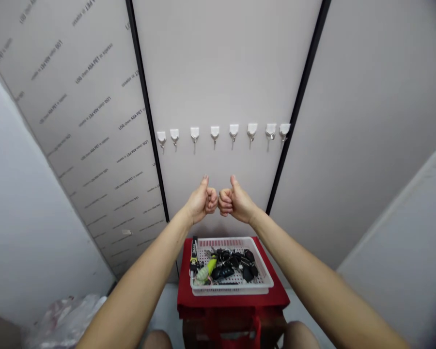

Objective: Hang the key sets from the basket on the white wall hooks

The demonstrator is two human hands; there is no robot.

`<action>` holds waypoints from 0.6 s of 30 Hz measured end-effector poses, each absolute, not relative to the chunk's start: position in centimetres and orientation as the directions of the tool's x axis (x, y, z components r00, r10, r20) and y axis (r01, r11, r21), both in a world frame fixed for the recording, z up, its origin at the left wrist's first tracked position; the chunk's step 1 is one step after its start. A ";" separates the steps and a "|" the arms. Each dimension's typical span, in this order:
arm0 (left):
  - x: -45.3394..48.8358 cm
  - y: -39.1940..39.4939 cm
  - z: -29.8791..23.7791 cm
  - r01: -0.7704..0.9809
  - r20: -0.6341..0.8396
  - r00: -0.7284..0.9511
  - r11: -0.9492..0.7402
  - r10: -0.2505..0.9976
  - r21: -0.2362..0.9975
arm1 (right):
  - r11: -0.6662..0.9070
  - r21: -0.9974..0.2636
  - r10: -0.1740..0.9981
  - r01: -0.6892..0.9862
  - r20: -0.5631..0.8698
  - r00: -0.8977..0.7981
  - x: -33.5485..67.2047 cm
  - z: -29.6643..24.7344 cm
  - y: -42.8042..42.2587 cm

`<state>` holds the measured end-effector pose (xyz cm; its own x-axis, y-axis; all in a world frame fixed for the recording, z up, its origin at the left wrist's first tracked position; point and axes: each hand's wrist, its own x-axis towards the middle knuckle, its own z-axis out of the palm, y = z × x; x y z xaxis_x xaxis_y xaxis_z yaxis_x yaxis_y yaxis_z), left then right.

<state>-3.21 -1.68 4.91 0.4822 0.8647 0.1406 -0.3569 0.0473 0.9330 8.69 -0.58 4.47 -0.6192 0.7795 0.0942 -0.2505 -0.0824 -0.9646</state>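
My left hand (203, 198) and my right hand (236, 199) are held up in front of the wall, knuckles close together. Each is curled into a fist with the thumb pointing up, and nothing shows in either. Below them a white plastic basket (232, 290) holds several keys (236, 261), black key fobs (222, 272), a yellow-green piece (211, 265) and a pale green item (202, 275). A black strap (194, 249) lies over the basket's left side. Above the hands a row of several white adhesive hooks (214, 133) is stuck on the wall, with nothing hanging from them.
The basket stands on a red cloth-like cover (232, 301) over a low brown support (196, 334). Black strips (145, 97) divide the wall panels. A printed panel (94, 121) is at left, and clear plastic bags (65, 317) lie on the floor at lower left.
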 end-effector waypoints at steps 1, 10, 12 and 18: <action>-3.2 -1.7 4.6 -0.349 0.130 0.486 0.056 0.864 0.935 | -0.084 -0.967 0.782 -0.241 0.086 -0.617 8.7 4.2 -0.6; -3.1 -1.5 2.9 -0.287 0.059 0.488 0.096 0.871 0.953 | -0.140 -0.963 0.790 -0.228 0.030 -0.613 8.8 2.3 -0.5; -3.0 -1.5 2.7 -0.281 0.049 0.488 0.104 0.871 0.954 | -0.148 -0.962 0.788 -0.231 0.026 -0.614 8.8 2.0 -0.4; -3.1 -1.4 2.9 -0.271 0.040 0.480 0.105 0.876 0.957 | -0.142 -0.957 0.788 -0.251 0.044 -0.614 8.8 2.0 -0.1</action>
<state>-3.09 -1.36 2.87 0.4798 0.8765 0.0398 -0.2706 0.1047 0.9570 8.77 -0.14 1.97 -0.6145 0.7877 0.0443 -0.2512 -0.1421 -0.9575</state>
